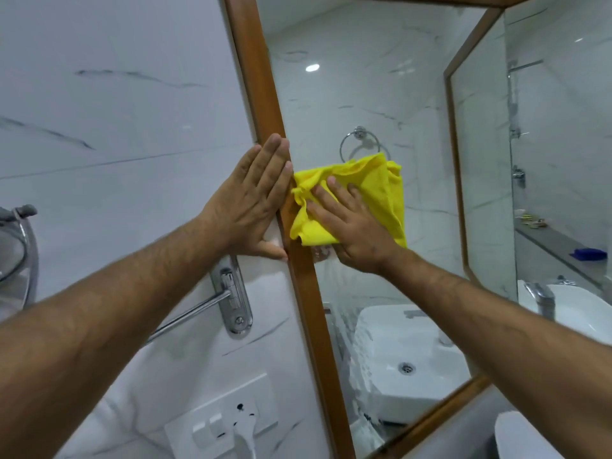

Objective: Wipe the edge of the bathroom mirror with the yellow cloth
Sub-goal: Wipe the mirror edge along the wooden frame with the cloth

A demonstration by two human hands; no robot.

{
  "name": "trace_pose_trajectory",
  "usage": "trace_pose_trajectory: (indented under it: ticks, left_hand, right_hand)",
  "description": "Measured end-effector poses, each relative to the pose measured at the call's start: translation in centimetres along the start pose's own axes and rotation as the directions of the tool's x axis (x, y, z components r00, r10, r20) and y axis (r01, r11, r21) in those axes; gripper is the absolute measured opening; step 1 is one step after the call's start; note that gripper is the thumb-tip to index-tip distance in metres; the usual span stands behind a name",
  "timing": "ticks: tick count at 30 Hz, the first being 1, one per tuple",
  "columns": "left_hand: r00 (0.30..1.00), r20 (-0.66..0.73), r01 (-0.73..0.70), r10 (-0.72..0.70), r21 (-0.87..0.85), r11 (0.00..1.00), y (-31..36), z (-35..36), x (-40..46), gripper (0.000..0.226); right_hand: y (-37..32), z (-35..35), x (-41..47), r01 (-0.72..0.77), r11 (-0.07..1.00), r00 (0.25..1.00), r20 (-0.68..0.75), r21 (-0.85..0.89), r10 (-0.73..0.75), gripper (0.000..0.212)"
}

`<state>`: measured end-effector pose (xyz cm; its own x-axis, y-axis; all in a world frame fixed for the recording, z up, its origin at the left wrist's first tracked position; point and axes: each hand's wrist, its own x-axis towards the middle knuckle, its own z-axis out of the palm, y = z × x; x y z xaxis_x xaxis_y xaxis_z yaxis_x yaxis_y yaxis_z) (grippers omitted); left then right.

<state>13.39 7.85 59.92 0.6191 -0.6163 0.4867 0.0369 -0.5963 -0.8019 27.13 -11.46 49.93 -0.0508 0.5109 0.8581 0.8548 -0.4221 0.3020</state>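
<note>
– What are the fingers doing?
– The right hand is pressing flat, fingers spread, on the yellow cloth; the cloth is lying on the mirror, touching its wooden frame.
– And the other?
– The left hand is resting open on the frame's edge, holding nothing; glass above is lying free.

Bright yellow soft cloth. Brown wood mirror frame. White marble wall tiles w/ grey streaks. White sink.

Wooden mirror frame, soft cloth
</note>
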Motion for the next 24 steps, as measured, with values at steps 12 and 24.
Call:
trace_pose_trajectory:
  ticks: [12,24]
  left_hand:
    - [0.986,0.088,0.149,-0.14,-0.102,0.984,3.1,0.6,-1.6,0.16]
    - [0.981,0.179,0.063,-0.079,0.093,0.994,3.5,-0.6,-2.1,0.134]
  right_hand:
    - [-2.9,4.3,-4.8,-0.085,0.989,0.989,-0.111,0.122,0.099,0.062]
    - [-3.3,2.1,-3.7,-0.151,0.978,0.988,0.0,0.143,0.152,0.079]
